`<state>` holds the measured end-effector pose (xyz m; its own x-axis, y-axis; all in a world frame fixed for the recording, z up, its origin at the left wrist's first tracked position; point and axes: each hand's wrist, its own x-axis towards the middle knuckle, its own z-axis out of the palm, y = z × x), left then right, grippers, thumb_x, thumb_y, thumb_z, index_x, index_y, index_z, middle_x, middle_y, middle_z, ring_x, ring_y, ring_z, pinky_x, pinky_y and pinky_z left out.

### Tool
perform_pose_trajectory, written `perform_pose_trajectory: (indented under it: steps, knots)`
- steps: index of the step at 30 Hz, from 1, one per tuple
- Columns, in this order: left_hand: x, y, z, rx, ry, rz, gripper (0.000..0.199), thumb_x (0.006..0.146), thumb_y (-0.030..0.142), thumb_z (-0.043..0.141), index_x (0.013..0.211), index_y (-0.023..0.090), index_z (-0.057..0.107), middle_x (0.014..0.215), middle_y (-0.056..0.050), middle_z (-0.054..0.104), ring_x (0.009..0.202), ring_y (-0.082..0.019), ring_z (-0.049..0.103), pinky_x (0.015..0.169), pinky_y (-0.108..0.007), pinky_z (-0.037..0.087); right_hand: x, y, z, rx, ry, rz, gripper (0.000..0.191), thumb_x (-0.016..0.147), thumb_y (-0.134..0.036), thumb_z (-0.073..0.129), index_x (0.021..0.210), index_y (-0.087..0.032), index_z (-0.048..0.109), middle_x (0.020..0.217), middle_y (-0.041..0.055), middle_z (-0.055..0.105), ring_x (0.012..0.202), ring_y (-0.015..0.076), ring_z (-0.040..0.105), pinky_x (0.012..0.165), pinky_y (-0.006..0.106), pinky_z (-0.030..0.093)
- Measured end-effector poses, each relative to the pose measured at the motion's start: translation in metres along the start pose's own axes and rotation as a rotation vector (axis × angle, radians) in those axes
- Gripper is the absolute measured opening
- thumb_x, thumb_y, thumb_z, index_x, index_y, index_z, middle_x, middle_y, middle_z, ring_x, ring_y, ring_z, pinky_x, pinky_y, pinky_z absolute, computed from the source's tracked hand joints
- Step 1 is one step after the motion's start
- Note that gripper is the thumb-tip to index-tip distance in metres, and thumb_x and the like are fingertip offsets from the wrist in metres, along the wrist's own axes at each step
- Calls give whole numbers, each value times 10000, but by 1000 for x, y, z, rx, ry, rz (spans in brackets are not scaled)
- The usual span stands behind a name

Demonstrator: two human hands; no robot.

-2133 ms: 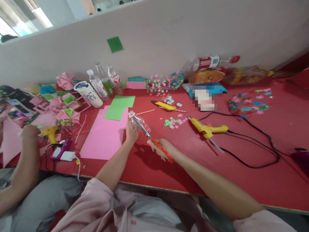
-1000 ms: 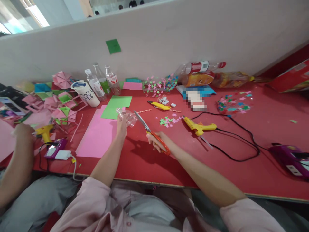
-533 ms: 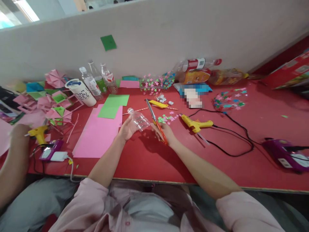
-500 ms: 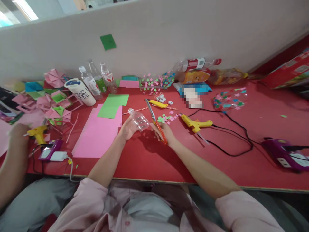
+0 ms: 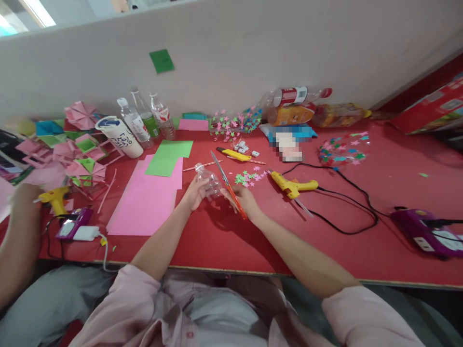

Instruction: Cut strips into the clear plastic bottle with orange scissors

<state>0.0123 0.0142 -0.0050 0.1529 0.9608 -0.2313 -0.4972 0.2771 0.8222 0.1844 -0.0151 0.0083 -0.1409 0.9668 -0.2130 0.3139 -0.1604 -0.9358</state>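
My left hand (image 5: 196, 193) is closed around a clear plastic bottle piece (image 5: 210, 180), its neck pointing up and away from me. Orange-handled scissors (image 5: 231, 189) are held in my right hand (image 5: 244, 203), blades pointing up and to the left. The right fingers also come close to the bottle piece's lower edge; whether they touch it I cannot tell. Beyond my hands lie a yellow utility knife (image 5: 237, 154), striped straws (image 5: 202, 166) and a pile of small green and pink paper stars (image 5: 249, 178).
A yellow glue gun (image 5: 293, 185) lies at right, its black cord looping to a purple power strip (image 5: 425, 232). Pink paper (image 5: 142, 207) and green paper (image 5: 170, 158) lie at left. Bottles (image 5: 162, 115) stand by the wall. Another person's arm (image 5: 23, 231) is at far left.
The bottle piece has turned slightly and shifted right in my left hand. My right hand and the scissors have moved a little to the left.
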Motion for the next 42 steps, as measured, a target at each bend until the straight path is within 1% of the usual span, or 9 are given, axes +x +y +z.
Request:
perform_pose_trajectory:
  steps: [5, 8, 10, 13, 17, 20, 24, 32, 42]
  knots:
    - [4, -1, 2, 65, 129, 51, 347, 699, 332, 799, 953, 209, 597, 841, -26, 741, 766, -199, 741, 810, -405, 611, -2, -3, -2, 32, -67, -8, 555, 776, -756, 643, 661, -230, 507, 369, -79, 416, 334, 104, 421, 428, 250, 388]
    - [12, 6, -4, 9, 305, 102, 181, 805, 289, 693, 934, 212, 591, 748, -9, 707, 803, -218, 759, 847, -423, 613, -5, -6, -7, -12, -140, -37, 544, 807, -734, 632, 664, -219, 533, 367, -83, 402, 343, 94, 417, 474, 250, 413]
    - [17, 15, -10, -20, 379, 142, 81, 854, 252, 614, 919, 207, 595, 723, 5, 680, 763, -199, 753, 849, -409, 610, -7, -9, -12, -72, -203, -31, 538, 808, -725, 631, 677, -208, 563, 397, -79, 415, 363, 89, 417, 476, 244, 399]
    - [22, 26, -21, -96, 502, 234, 70, 856, 246, 603, 893, 194, 575, 740, 15, 660, 660, -152, 709, 752, -335, 600, -11, -13, -19, -174, -282, -8, 557, 751, -745, 666, 667, -206, 552, 467, -65, 458, 406, 94, 447, 457, 236, 358]
    - [25, 32, -32, -144, 598, 322, 117, 855, 289, 620, 889, 209, 543, 761, 8, 674, 661, -132, 691, 667, -261, 567, -15, -13, -20, -330, -410, 19, 594, 732, -784, 659, 653, -206, 547, 450, -60, 446, 409, 107, 448, 468, 251, 352]
    - [25, 30, -34, -157, 578, 383, 136, 830, 294, 648, 870, 216, 546, 764, 8, 685, 689, -144, 704, 698, -278, 578, -13, -8, -14, -376, -431, 37, 618, 735, -813, 632, 655, -206, 551, 439, -59, 434, 410, 115, 449, 472, 256, 351]
    - [24, 25, -29, -99, 522, 397, 199, 791, 346, 694, 873, 213, 571, 745, 20, 671, 634, -138, 692, 666, -280, 567, -12, -1, -6, -384, -393, 50, 639, 725, -839, 617, 658, -208, 545, 449, -59, 429, 414, 118, 453, 470, 256, 347]
    - [19, 27, -22, -82, 532, 399, 315, 739, 414, 751, 890, 209, 567, 735, 25, 665, 623, -129, 674, 650, -278, 552, -18, -5, -1, -350, -382, 70, 628, 738, -824, 630, 659, -208, 537, 455, -58, 444, 408, 103, 441, 467, 245, 341]
    - [18, 23, -21, -60, 528, 390, 270, 775, 400, 731, 860, 218, 551, 753, 26, 638, 614, -104, 631, 639, -263, 545, -19, -6, 2, -342, -372, 99, 654, 713, -858, 613, 662, -209, 550, 435, -62, 446, 391, 105, 450, 463, 244, 347]
